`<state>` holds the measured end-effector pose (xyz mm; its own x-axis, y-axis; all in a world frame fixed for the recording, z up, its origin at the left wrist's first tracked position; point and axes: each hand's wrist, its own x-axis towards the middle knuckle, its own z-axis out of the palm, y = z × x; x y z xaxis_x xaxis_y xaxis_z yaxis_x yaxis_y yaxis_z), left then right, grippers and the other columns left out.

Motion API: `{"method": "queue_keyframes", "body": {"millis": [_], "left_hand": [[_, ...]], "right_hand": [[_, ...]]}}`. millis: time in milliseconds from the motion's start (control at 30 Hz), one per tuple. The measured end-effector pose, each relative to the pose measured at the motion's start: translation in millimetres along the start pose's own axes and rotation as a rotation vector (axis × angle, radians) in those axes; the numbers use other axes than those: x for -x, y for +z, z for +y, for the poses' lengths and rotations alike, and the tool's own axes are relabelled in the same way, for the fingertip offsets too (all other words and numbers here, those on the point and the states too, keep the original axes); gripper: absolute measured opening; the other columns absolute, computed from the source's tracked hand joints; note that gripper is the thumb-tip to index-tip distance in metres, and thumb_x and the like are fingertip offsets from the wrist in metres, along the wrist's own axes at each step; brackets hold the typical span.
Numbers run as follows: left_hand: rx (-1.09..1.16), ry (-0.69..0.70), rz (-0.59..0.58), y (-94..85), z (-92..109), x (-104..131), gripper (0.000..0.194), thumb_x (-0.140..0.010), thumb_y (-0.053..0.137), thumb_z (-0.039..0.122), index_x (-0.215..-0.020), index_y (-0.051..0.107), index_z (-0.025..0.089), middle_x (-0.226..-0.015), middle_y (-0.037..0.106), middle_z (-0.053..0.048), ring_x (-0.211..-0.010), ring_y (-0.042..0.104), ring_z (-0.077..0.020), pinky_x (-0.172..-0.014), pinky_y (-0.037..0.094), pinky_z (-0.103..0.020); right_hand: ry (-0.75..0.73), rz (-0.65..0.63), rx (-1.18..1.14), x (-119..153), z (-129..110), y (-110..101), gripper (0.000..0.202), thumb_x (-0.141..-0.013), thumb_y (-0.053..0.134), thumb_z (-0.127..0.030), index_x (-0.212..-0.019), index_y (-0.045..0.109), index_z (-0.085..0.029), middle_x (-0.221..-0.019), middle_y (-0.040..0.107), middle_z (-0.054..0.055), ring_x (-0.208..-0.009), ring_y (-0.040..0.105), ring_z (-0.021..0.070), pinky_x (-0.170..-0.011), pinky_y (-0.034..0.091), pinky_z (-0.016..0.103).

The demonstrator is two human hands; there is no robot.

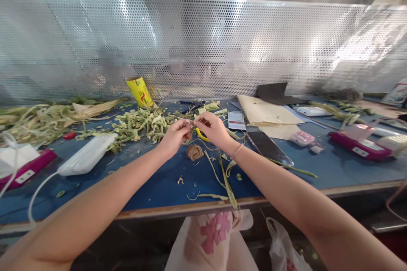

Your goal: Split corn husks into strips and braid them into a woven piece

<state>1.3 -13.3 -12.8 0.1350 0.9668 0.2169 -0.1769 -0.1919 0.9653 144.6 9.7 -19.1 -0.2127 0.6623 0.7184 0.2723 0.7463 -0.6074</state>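
Note:
Over the middle of the blue table, my left hand (177, 134) and my right hand (215, 129) meet with their fingertips pinched together. A thin pale strand shows between them, too small to make out exactly. Just below lies a brown coiled bundle (195, 152), perhaps twine. Something yellow and curved, like a scissors handle (202, 135), shows under my right hand. Left of my hands is a heap of pale green plant pieces (143, 125). Long dry green strips (226, 173) lie near the table's front edge.
A yellow can (140, 92) stands tilted at the back. On the right lie a black phone (269, 148), tan paper (270, 112) and a magenta power strip (361, 146). A white corded device (88, 154) lies left. A perforated metal screen (197, 38) closes off the back.

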Motion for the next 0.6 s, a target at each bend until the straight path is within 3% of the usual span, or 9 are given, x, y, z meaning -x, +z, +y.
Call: {"method": "queue_keyframes", "body": {"millis": [133,433,600], "left_hand": [[-0.088,0.020,0.009,-2.1,-5,-1,0.011,-0.066,0.062,0.025,-0.070,0.057,0.016,-0.054,0.047,0.004,-0.052,0.044,-0.0076,-0.053,0.036,-0.022],[-0.138,0.138,0.136,-2.4,-4,0,0.023,-0.064,0.065,0.026,-0.072,0.046,0.018,-0.063,0.051,0.005,-0.053,0.049,-0.0071,-0.055,0.040,-0.022],[-0.301,0.299,0.011,-4.7,-3,0,0.019,-0.063,0.066,0.021,-0.076,0.052,0.017,-0.071,0.055,0.002,-0.069,0.055,-0.0105,-0.068,0.042,-0.024]], "right_hand": [[0.156,0.020,-0.203,-1,2,3,0.006,-0.074,0.051,-0.024,-0.074,0.049,-0.019,-0.061,0.047,-0.004,-0.056,0.046,0.0089,-0.055,0.040,0.023],[0.269,0.043,-0.475,-4,2,4,0.013,-0.071,0.056,-0.027,-0.076,0.047,-0.019,-0.065,0.054,-0.004,-0.060,0.056,0.0083,-0.063,0.047,0.024],[0.279,-0.006,-0.582,-1,-8,3,0.019,-0.072,0.057,-0.033,-0.077,0.044,-0.020,-0.062,0.054,-0.006,-0.054,0.056,0.0072,-0.062,0.049,0.025]]}}
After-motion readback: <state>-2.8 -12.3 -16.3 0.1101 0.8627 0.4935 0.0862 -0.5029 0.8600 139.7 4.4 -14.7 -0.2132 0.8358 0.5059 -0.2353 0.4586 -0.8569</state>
